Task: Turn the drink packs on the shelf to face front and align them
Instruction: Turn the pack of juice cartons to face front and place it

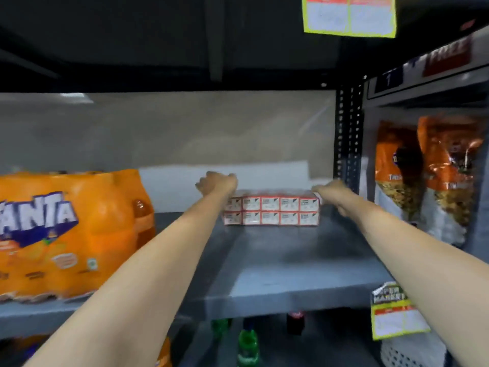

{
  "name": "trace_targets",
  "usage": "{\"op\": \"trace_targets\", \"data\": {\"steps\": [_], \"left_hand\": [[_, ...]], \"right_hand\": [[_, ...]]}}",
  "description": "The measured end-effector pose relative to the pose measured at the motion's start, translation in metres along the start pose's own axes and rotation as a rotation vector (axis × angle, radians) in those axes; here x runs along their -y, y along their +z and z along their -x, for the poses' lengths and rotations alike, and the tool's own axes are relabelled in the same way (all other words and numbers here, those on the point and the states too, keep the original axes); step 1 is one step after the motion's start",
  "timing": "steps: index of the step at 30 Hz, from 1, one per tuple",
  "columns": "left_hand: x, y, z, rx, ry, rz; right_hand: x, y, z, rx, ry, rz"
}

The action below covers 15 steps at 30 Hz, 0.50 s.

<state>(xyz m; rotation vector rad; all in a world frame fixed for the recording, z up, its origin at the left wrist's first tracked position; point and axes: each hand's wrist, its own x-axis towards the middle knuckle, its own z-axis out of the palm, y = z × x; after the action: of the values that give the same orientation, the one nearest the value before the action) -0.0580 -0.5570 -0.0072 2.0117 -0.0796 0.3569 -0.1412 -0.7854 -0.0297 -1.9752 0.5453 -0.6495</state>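
A shrink-wrapped pack of small red-and-white drink cartons (271, 211) lies deep on the grey shelf (285, 266), two rows of cartons facing me. My left hand (217, 182) reaches over the pack's left top corner, fingers curled behind it. My right hand (332, 192) presses against the pack's right end, fingers wrapped around that corner. Both arms are stretched far into the shelf. A big orange Fanta bottle pack (66, 234) stands at the left of the same shelf, label facing front.
A black perforated upright (348, 139) bounds the shelf on the right, with orange snack bags (428, 176) beyond it. Yellow price tags hang at the shelf's front edge (397, 313) and overhead (349, 15). Green and dark bottles (247, 345) stand on the shelf below.
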Motion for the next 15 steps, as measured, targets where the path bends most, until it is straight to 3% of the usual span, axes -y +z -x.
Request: {"op": "trace_targets", "data": {"steps": [3,5,9,15], "left_hand": [[0.019,0.009,-0.013,0.125,-0.144,0.02],[0.024,0.016,-0.019,0.223,-0.178,0.092],[0.019,0.018,-0.023,0.288,-0.223,0.157],[0.027,0.0,-0.002,0.267,-0.074,0.141]], "right_hand": [[-0.002,0.004,-0.017,0.251,0.111,0.006],[-0.003,0.01,-0.022,0.305,0.124,-0.036],[-0.002,0.017,-0.031,0.296,0.091,-0.116],[-0.005,0.013,-0.024,0.217,-0.038,-0.068]]}}
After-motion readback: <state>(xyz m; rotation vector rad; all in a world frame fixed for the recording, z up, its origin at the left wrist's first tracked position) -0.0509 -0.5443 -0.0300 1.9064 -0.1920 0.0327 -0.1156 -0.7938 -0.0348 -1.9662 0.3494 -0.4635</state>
